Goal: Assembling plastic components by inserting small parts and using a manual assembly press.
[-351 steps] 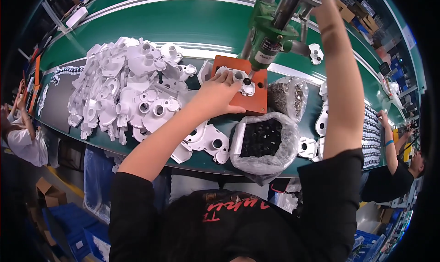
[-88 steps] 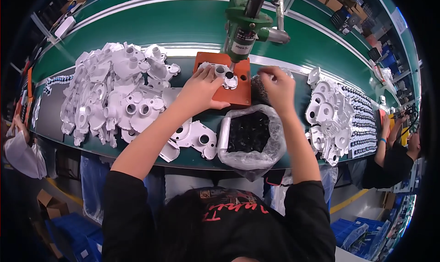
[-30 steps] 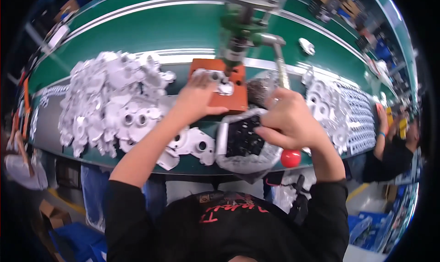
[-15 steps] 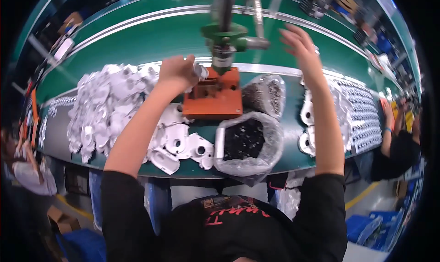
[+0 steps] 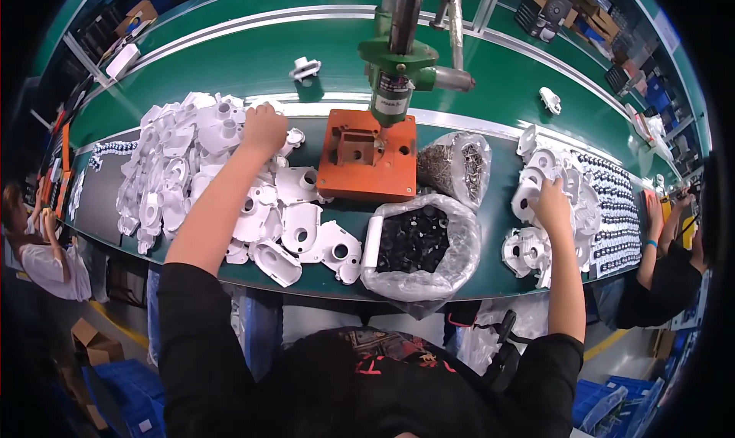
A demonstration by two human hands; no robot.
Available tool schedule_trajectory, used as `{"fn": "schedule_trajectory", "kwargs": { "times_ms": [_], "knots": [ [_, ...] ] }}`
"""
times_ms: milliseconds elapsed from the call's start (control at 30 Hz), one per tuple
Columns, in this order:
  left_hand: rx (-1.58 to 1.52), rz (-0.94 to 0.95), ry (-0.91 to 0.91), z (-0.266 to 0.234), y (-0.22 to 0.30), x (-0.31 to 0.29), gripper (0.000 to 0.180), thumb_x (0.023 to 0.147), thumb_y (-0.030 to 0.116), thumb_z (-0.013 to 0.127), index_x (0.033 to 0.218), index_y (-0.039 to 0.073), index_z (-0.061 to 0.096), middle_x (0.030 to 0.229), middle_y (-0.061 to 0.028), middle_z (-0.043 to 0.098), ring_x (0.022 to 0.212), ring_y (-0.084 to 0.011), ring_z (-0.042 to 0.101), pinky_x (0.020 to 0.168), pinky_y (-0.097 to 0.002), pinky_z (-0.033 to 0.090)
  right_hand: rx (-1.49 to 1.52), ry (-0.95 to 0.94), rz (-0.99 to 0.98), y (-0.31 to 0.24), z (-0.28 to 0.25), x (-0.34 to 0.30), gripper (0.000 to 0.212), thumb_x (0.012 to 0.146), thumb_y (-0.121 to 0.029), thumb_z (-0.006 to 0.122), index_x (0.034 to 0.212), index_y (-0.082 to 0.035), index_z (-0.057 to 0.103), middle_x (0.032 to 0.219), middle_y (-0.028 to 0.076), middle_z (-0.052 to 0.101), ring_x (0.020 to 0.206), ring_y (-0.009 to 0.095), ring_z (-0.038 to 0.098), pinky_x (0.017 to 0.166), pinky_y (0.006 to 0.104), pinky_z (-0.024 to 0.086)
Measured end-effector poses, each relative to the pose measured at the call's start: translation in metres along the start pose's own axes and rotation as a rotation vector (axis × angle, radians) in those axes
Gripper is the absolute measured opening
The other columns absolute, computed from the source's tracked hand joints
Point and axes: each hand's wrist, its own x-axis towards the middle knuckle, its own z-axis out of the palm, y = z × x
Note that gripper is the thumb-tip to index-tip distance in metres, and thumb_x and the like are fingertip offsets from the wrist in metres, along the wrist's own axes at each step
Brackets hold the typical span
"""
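Observation:
My left hand (image 5: 265, 129) is curled at the right edge of a heap of white plastic housings (image 5: 174, 158). A small white plastic part (image 5: 294, 138) shows at its thumb side and appears held there; the fingertips are hidden. My right hand (image 5: 553, 204) is over a second group of white housings on the right, fingers bent down on a white plastic housing (image 5: 524, 199). Between my arms stands an orange fixture block (image 5: 367, 179) with a recessed top. Above it hangs a green press head (image 5: 392, 93).
A clear bag of black parts (image 5: 413, 239) lies before the fixture, a bag of screws (image 5: 453, 165) beside it. White parts, one on the left (image 5: 305, 68) and one on the right (image 5: 550, 100), lie on the green conveyor (image 5: 230, 59). Rows of parts (image 5: 609, 216) and co-workers flank me.
My left hand has drawn back left from the fixture to the heap. My right hand has come down from above the conveyor to the right-hand housings. The view has shifted slightly.

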Motion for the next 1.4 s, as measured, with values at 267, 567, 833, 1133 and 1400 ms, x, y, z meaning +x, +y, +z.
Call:
{"fn": "schedule_trajectory", "kwargs": {
  "times_ms": [267, 567, 833, 1133, 1400],
  "knots": [
    [-0.044, 0.09, -0.132, -0.029, -0.008, -0.009, 0.029, 0.069, 0.02, 0.066, 0.096, 0.01, 0.068, 0.11, -0.0132, 0.054, 0.11, -0.0283, 0.05, 0.095, -0.0508, 0.035, 0.401, 0.381, -0.348, 0.03, -0.007, 0.007, 0.045, 0.069, 0.003, 0.056, 0.112, 0.001, 0.045, 0.116, 0.024, 0.05, 0.101, 0.043, 0.051, 0.088, 0.0433, 0.041],
    [-1.102, -0.181, 0.037, -0.061, -0.022, -0.003, 0.032, 0.089, 0.032, 0.056, 0.107, 0.006, 0.05, 0.11, -0.0141, 0.06, 0.099, -0.0266, 0.059, 0.084, -0.0353, 0.048, 1.719, 0.134, -0.208, -0.036, -0.067, -0.028, 0.037, 0.082, 0.004, 0.043, 0.119, 0.001, 0.048, 0.107, 0.008, 0.058, 0.087, 0.012, 0.058, 0.077, 0.0232, 0.048],
    [-2.427, -0.03, 0.152, -0.146, 0.124, -0.115, 0.032, 0.099, 0.02, 0.039, 0.129, 0.007, 0.039, 0.121, -0.0065, 0.05, 0.112, -0.0184, 0.053, 0.095, -0.0328, 0.045, 2.238, -0.279, -0.158, -0.192, -0.089, -0.082, 0.033, 0.09, -0.029, 0.045, 0.11, -0.004, 0.053, 0.104, 0.01, 0.057, 0.09, 0.018, 0.058, 0.08, 0.0316, 0.048],
    [-2.518, -0.243, -0.059, -0.164, 0.154, -0.136, 0.03, 0.1, 0.024, 0.04, 0.121, 0.003, 0.046, 0.102, -0.0037, 0.058, 0.089, -0.0084, 0.057, 0.077, -0.023, 0.047, 1.199, 0.464, -0.74, -0.219, -0.07, -0.093, 0.045, 0.081, -0.026, 0.058, 0.119, -0.003, 0.059, 0.127, 0.015, 0.05, 0.104, 0.025, 0.052, 0.09, 0.034, 0.041],
    [-2.461, -0.228, -0.133, -0.166, 0.148, -0.132, 0.031, 0.099, 0.025, 0.044, 0.115, 0.0, 0.051, 0.096, -0.0036, 0.06, 0.082, -0.0058, 0.057, 0.073, -0.0214, 0.046, 1.49, 0.252, -0.736, -0.217, -0.069, -0.092, 0.036, 0.086, -0.014, 0.053, 0.119, -0.002, 0.06, 0.114, 0.014, 0.06, 0.098, 0.019, 0.058, 0.086, 0.0296, 0.045]
  ]
}}
